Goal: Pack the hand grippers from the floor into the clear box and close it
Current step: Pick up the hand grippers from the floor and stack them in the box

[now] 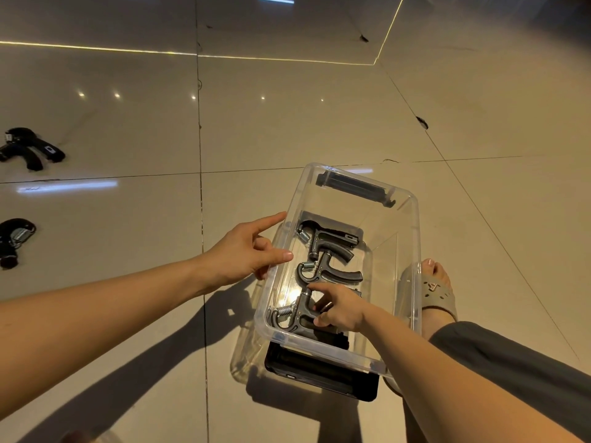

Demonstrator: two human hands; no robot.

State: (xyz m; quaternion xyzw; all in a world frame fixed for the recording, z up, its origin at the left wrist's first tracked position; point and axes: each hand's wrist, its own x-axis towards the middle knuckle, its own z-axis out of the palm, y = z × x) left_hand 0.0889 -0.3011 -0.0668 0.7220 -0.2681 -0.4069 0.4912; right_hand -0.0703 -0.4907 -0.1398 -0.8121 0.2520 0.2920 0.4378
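While more hand grippers [30,148] lie on the floor [128,219] well to the left, the left hand [246,251] hovers with fingers loosely apart, its thumb at the left rim of the clear box [412,219]. Inside lie three in a row; the right hand [339,310] curls its fingers on the near gripper [294,318]. Left crooked, that one could crowd out the rest and block closing
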